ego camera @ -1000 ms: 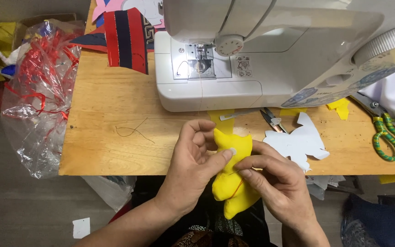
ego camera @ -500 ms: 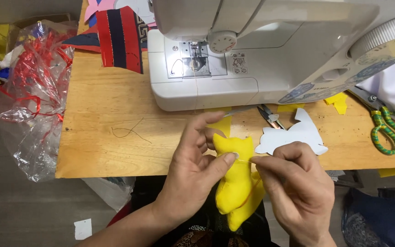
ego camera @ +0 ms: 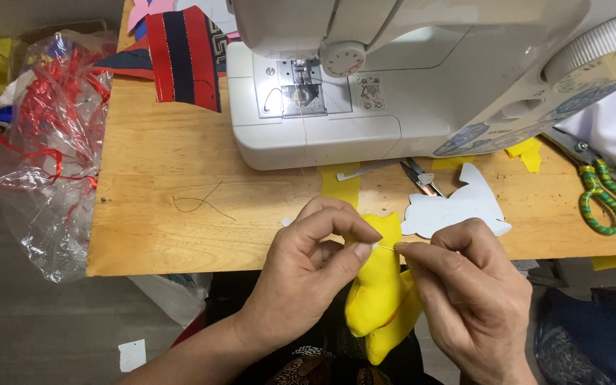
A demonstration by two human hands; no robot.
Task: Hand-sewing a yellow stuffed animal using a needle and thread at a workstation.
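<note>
Your left hand (ego camera: 304, 274) grips the yellow stuffed fabric piece (ego camera: 379, 296) at its upper edge, thumb and forefinger pinched shut on the cloth; the piece hangs just off the front edge of the worktop (ego camera: 180, 235), over your lap. Your right hand (ego camera: 475, 299) has its fingers (ego camera: 409, 251) clenched tight on a thin needle (ego camera: 386, 247) that bridges the small gap to your left thumb (any thread on it is too fine to make out). Risk, as I judge it: the needle tip sits right at your left thumb, so a push at the wrong angle could prick it. A slack left-hand grip could also let the stuffed piece slide toward your lap. Beside your hands: white paper cut-out (ego camera: 454, 207), small snips (ego camera: 422, 178), sewing machine (ego camera: 393, 78).
</note>
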